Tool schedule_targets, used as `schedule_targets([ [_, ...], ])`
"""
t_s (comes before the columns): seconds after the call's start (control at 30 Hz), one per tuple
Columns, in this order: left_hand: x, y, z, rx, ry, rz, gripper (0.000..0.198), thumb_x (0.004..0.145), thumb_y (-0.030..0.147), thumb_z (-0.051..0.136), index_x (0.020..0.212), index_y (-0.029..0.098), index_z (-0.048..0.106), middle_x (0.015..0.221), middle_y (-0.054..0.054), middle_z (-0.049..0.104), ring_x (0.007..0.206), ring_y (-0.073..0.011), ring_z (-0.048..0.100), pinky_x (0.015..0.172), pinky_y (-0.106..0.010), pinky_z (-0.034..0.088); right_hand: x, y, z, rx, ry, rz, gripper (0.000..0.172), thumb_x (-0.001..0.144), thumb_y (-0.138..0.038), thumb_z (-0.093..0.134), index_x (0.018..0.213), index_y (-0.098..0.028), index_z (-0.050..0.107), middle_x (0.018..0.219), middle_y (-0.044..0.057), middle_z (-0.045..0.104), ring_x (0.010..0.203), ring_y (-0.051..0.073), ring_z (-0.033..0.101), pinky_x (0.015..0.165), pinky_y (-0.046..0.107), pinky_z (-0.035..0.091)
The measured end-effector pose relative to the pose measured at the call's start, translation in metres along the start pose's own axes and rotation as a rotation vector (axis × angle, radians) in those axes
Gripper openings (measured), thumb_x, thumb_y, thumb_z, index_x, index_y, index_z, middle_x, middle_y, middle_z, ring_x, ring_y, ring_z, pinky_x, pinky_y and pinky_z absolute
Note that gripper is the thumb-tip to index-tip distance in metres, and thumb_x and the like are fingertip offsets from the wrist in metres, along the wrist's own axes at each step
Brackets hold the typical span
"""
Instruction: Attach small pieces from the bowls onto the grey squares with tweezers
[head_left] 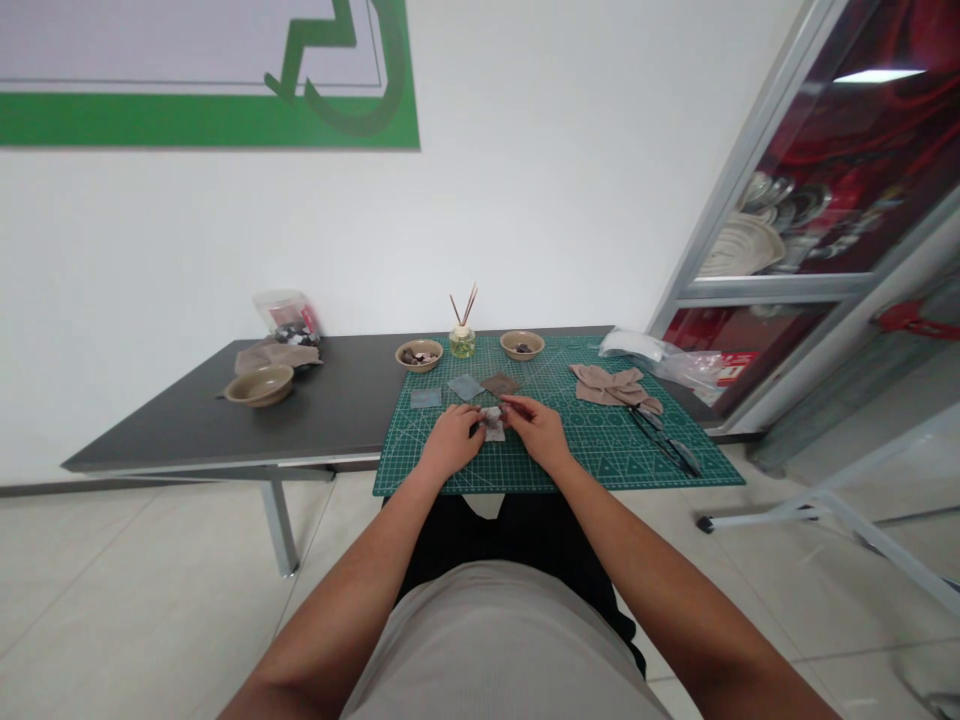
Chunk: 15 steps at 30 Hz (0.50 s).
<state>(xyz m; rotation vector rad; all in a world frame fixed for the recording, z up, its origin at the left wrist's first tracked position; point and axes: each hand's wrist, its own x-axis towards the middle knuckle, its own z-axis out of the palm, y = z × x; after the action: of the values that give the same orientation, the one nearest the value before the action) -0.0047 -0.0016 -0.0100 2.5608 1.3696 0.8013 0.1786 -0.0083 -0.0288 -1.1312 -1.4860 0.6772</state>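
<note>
A small pale, patterned square piece [494, 427] lies on the green cutting mat [600, 450] near its front edge. My left hand [454, 440] is at its left side, fingers curled in at its upper left edge. From the right, my right hand [538, 428] pinches at its upper right corner. Just behind the hands are a brown square [501, 384], a grey-blue square [466, 387] and another grey-blue square [426, 398].
Behind are a bowl of small pieces [419, 356], a reed diffuser [463, 342] and a second bowl [522, 346]. Brown cloth [611, 386], dark-framed glasses [664, 440] and plastic packaging [667, 358] lie right. Another bowl [259, 386] stands left, near a clear tub [286, 315].
</note>
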Motion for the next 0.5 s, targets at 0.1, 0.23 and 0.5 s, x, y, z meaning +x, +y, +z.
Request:
schedule_targets([
  [0.1, 0.0, 0.0, 0.0001, 0.003, 0.0, -0.002, 0.024, 0.086, 0.021, 0.053, 0.103, 0.018, 0.069, 0.114, -0.008, 0.066, 0.106, -0.0222, 0.056, 0.096, -0.038, 0.045, 0.002, -0.0003, -0.001, -0.025, 0.022, 0.015, 0.026, 0.081, -0.031, 0.06, 0.102, -0.022, 0.072, 0.088, 0.003, 0.073, 0.073, 0.016, 0.066, 0.071, 0.03, 0.054],
  [0.23, -0.0006, -0.0004, 0.0012, 0.011, 0.001, 0.002, 0.024, 0.086, 0.022, 0.053, 0.104, 0.018, 0.069, 0.115, -0.007, 0.066, 0.106, -0.022, 0.056, 0.096, -0.037, 0.045, 0.0053, -0.0019, -0.0008, -0.038, 0.019, 0.03, 0.029, 0.075, -0.026, 0.063, 0.102, -0.021, 0.071, 0.083, 0.002, 0.072, 0.071, 0.015, 0.064, 0.07, 0.028, 0.053],
  [0.5, -0.0012, -0.0001, 0.0005, 0.019, 0.009, -0.002, 0.025, 0.086, 0.022, 0.052, 0.105, 0.016, 0.068, 0.114, -0.008, 0.066, 0.106, -0.0221, 0.056, 0.096, -0.038, 0.044, 0.0055, -0.001, 0.0028, -0.088, -0.107, 0.027, 0.022, 0.076, -0.03, 0.067, 0.096, -0.023, 0.071, 0.088, 0.002, 0.074, 0.082, 0.017, 0.068, 0.078, 0.031, 0.052],
])
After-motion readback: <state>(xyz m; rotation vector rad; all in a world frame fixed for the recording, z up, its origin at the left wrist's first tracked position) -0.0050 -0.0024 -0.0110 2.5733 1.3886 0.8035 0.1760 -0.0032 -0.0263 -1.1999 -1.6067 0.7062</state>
